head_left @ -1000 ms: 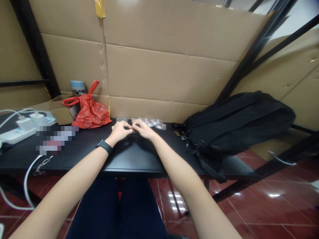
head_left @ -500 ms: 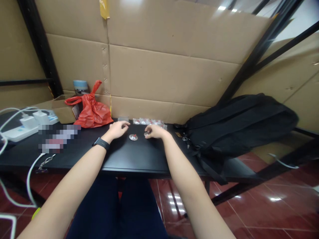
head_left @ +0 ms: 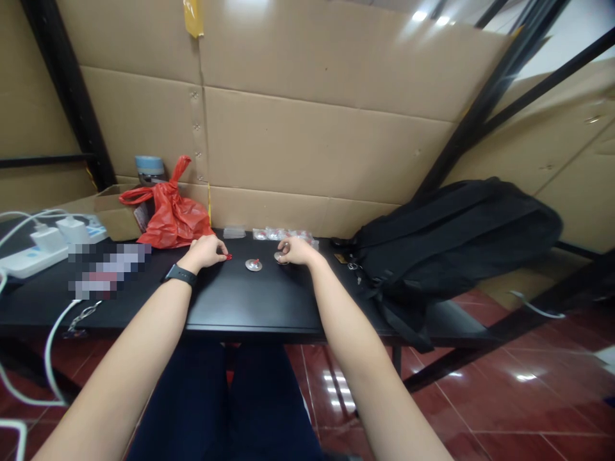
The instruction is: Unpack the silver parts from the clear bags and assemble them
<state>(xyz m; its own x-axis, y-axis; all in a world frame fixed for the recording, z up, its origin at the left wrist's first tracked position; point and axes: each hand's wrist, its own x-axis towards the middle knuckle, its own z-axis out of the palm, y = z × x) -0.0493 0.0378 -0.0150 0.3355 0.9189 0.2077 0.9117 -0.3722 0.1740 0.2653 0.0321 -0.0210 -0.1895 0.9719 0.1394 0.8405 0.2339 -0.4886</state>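
Observation:
On the black table (head_left: 240, 307) a round silvery disc (head_left: 254, 264) with a small red part on top lies between my hands. To its left, my left hand (head_left: 208, 251) has its fingertips closed on a small red piece (head_left: 229, 257) at the table surface. My right hand (head_left: 296, 250) pinches the edge of a second round metal disc (head_left: 280, 257), partly hidden under the fingers. Behind the hands, several small clear packets (head_left: 276, 234) with red bits lie in a row, and a clear plastic case (head_left: 234, 233) sits left of them.
A red plastic bag (head_left: 175, 218), a cardboard box (head_left: 115, 214) and a blue-lidded jar (head_left: 150, 168) stand at the back left. Further left is a white power strip (head_left: 36, 259) with cables. A black backpack (head_left: 461, 237) lies on the right. Cardboard panels (head_left: 307, 141) rise behind the table.
My left hand has moved down and slightly left, and its fingers have closed on the red piece. The right hand stays at the second disc. The whole view has shifted slightly.

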